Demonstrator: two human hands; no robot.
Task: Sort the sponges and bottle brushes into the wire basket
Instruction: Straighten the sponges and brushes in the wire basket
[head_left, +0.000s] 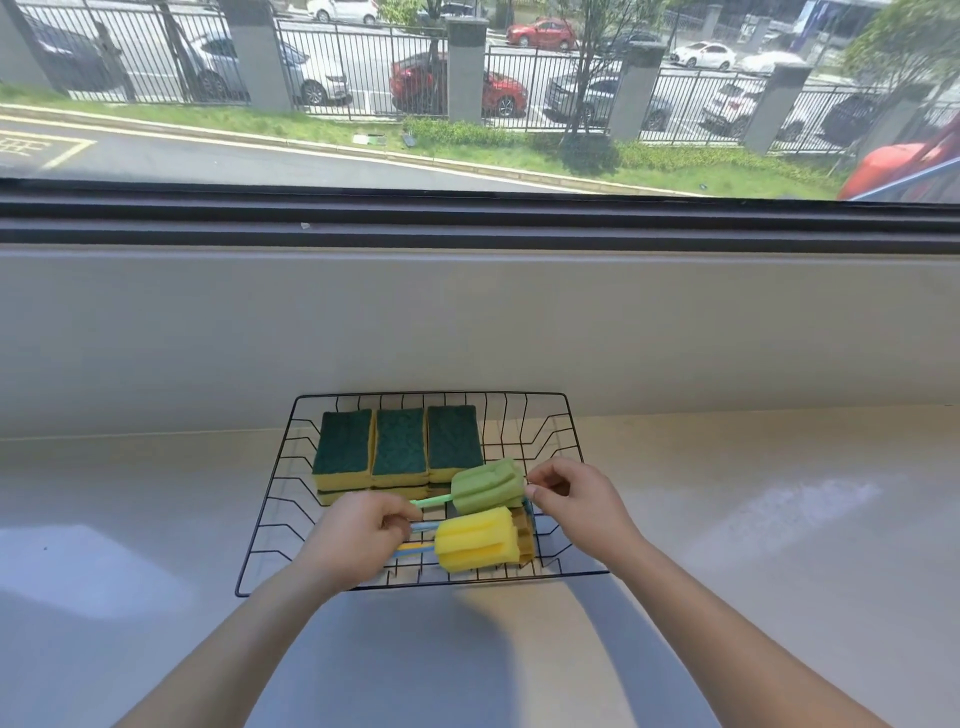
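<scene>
Low at centre frame, our left grip (358, 540) holds the brushes (478, 540) by their handles (430, 501) to lay them in the basket (431, 393) below the sponges (400, 441), while our right grip (569, 496) curls by the green head (485, 488), hold unclear.

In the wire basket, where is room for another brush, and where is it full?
Free: the wire basket's back right corner, between the sponges and its right wall, and the counter either side. Crowded: the front, where the left hand holds the green brush and yellow brush, right hand beside.
</scene>
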